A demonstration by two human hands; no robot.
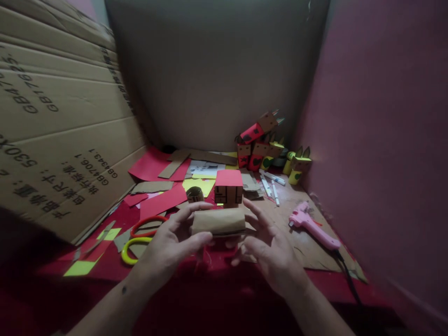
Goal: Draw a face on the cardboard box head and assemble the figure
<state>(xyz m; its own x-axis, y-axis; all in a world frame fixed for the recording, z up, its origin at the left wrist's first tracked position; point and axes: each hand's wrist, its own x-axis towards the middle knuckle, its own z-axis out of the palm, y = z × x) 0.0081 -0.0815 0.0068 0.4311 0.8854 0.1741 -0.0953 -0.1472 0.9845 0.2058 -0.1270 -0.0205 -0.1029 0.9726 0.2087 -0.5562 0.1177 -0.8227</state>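
Note:
A short brown cardboard tube (219, 222) lies level in front of me, its seam side low and partly hidden. My left hand (180, 233) is closed round its left end, thumb across the front and fingers behind. Around the right end, my right hand (268, 245) is loosely curved with its fingers apart; some fingertips are close to or touching the tube. Just behind stands a small cardboard box with a red top (228, 179) and black markings on its side. A dark, open-ended cardboard ring (195, 194) sits left of this box.
Scissors with orange and yellow handles (131, 252) lie at left, among red paper (163, 201) and cardboard scraps. A pink glue gun (313, 226) rests on a cardboard sheet at right. White markers (275, 192) and several box-headed figures (261, 149) are behind. A large carton panel (66, 116) stands left.

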